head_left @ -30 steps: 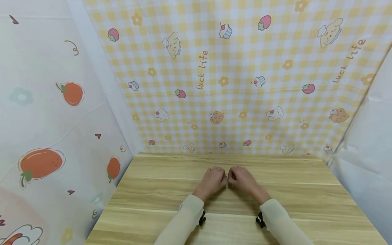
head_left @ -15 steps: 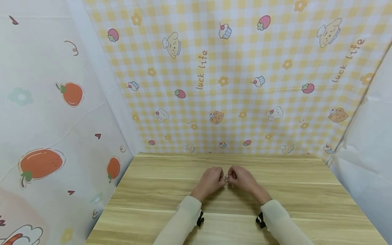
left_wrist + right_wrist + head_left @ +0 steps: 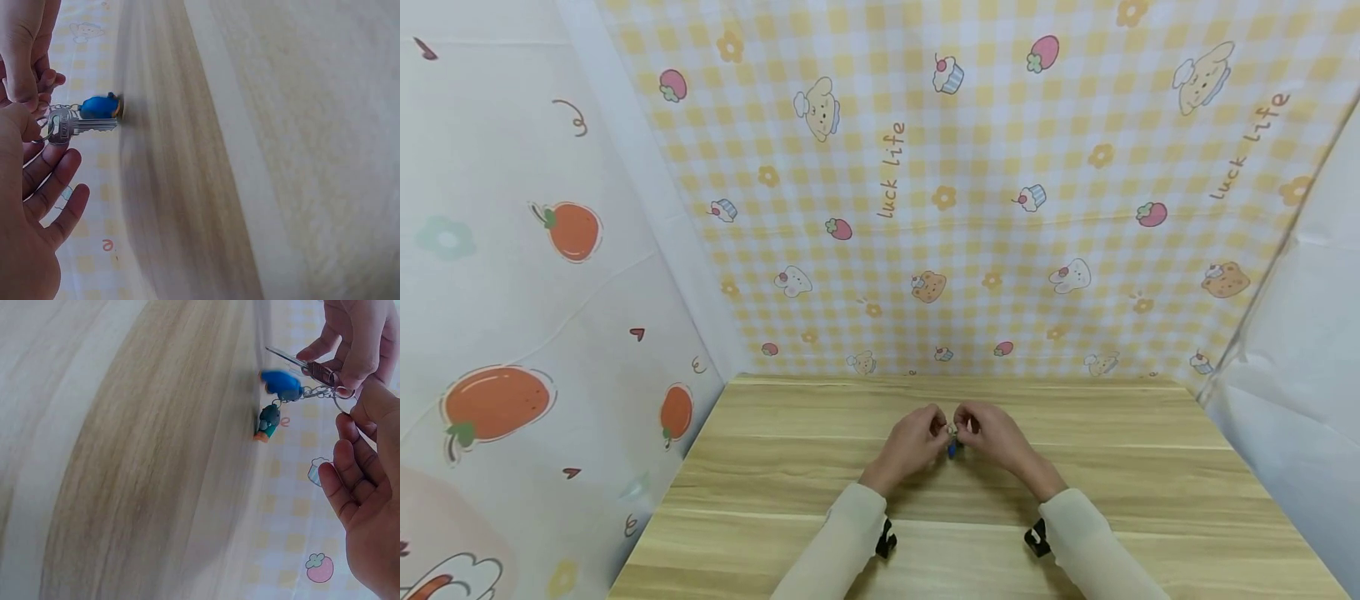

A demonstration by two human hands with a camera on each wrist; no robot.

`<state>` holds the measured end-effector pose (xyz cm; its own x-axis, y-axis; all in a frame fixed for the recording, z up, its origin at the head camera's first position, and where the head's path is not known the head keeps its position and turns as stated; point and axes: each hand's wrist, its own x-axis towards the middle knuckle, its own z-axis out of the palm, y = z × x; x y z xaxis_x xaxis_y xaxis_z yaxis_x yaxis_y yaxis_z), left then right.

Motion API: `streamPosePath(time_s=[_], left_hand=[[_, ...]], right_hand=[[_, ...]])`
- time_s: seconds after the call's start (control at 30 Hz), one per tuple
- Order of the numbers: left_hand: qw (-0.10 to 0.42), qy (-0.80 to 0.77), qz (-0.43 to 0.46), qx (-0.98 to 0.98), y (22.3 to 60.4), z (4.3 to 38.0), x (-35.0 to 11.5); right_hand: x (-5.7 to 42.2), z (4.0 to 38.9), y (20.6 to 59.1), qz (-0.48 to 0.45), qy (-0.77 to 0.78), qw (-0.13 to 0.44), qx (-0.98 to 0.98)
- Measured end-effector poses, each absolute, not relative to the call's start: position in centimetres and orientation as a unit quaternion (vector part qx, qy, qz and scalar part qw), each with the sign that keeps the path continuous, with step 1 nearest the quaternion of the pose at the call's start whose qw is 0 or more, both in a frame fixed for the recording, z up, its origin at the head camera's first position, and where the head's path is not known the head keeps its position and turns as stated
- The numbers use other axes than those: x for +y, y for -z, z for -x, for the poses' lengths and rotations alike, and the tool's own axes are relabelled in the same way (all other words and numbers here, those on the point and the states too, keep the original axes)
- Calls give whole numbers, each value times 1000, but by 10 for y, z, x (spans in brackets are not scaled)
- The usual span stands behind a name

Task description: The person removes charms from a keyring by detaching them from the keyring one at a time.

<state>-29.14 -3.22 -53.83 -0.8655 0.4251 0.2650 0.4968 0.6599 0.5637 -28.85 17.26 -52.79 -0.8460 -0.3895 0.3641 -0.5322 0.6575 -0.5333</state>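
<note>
My left hand (image 3: 913, 442) and right hand (image 3: 992, 433) meet fingertip to fingertip over the middle of the table. A metal key ring (image 3: 341, 405) is pinched between thumb and finger of both hands. From the ring extends a silver key (image 3: 94, 124), beside my left fingers (image 3: 55, 167). A short chain (image 3: 317, 392) carries a blue figure charm (image 3: 99, 107). Beside it dangles a smaller teal-and-orange figure charm (image 3: 269, 420). The outer fingers of both hands are spread loosely. In the head view, the charms show as a small blue spot below the fingertips.
The wood-grain table (image 3: 790, 467) stretches out on both sides of the hands. Behind it hangs a yellow checked cloth (image 3: 970, 250), with a white fruit-print cloth (image 3: 625, 392) on the left and a plain white one (image 3: 1292, 375) on the right.
My left hand has drawn slightly left, and the gap between the fingertips has widened. The blue charm now shows hanging below them. My right hand has barely shifted.
</note>
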Motion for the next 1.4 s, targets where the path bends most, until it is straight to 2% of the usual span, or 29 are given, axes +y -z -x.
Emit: streamPosePath(time_s=[0.23, 0.63, 1.0, 1.23, 1.4], left_hand=[[66, 345, 265, -898, 531, 286, -34], [53, 411, 273, -868, 526, 284, -35], [51, 416, 287, -861, 526, 284, -34], [58, 434, 289, -851, 526, 283, -35], [62, 425, 295, -853, 526, 282, -35]], right_hand=[[170, 287, 526, -254, -325, 135, -901], [167, 279, 521, -243, -342, 168, -892], [170, 279, 523, -291, -310, 244, -871], [171, 276, 522, -279, -330, 224, -874], [169, 274, 522, -276, -323, 234, -874]])
